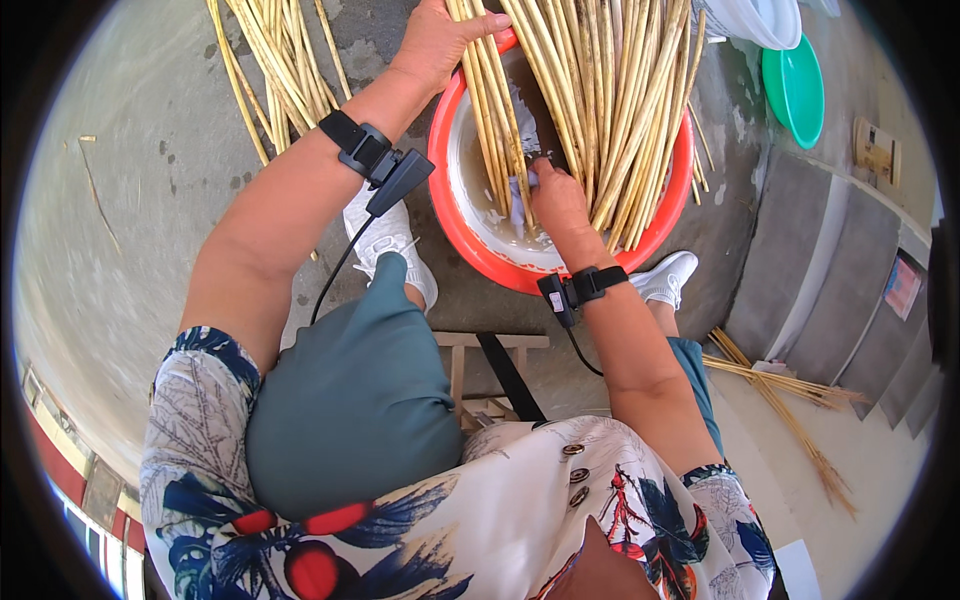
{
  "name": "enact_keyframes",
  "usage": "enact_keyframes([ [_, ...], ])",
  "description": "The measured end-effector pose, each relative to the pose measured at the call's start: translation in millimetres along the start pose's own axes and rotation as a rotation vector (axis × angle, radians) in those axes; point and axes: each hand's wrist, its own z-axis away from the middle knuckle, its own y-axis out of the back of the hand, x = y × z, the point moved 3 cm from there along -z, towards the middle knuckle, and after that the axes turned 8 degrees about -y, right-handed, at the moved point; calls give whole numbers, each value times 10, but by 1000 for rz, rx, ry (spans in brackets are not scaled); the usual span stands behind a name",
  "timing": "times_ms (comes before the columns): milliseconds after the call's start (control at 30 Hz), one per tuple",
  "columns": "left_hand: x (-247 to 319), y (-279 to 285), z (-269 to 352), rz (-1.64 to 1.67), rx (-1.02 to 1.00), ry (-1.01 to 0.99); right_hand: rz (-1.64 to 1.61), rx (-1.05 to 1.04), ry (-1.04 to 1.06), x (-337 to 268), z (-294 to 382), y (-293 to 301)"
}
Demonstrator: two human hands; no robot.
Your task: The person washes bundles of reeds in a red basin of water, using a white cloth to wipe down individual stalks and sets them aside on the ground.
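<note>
A red-rimmed basin (480,259) with murky water stands on the floor before me. A large bundle of pale plant stalks (600,90) leans in its right side. My left hand (442,37), at the basin's upper left, holds a smaller group of stalks (487,112) whose lower ends are in the basin. My right hand (559,199) is low over the water, holding a wet pale lilac cloth (517,199) against the lower part of those stalks. Its fingertips are partly hidden.
More stalks (281,67) lie on the concrete floor at upper left. A green basin (793,90) and a whitish tub (757,19) are at upper right. Thin stalks with bushy ends (780,382) lie by the grey steps (802,262). A wooden stool (457,367) is beneath me.
</note>
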Motion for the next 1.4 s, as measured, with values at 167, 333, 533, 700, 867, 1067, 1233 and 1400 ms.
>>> enact_keyframes([
  [167,-70,37,-6,-11,-29,-53,-388,280,194,-408,165,945],
  [333,-136,33,-80,10,-33,-221,-732,419,507,-959,-127,1384],
  [533,-226,-31,-107,-48,25,1,-355,424,504,-730,-331,715],
  [700,-183,157,-92,-215,78,-133,-216,346,401,-516,19,222],
  [867,-174,28,-93,-47,69,-9,-34,81,113,239,238,-344],
  [1067,-82,47,-79,-54,3,98,-420,127,130,-50,29,93],
  [1233,-21,14,-68,-39,-63,213,-540,236,263,-566,-426,561],
  [1400,-227,242,-159,141,-115,152,-490,-65,46,-327,-385,211],
])
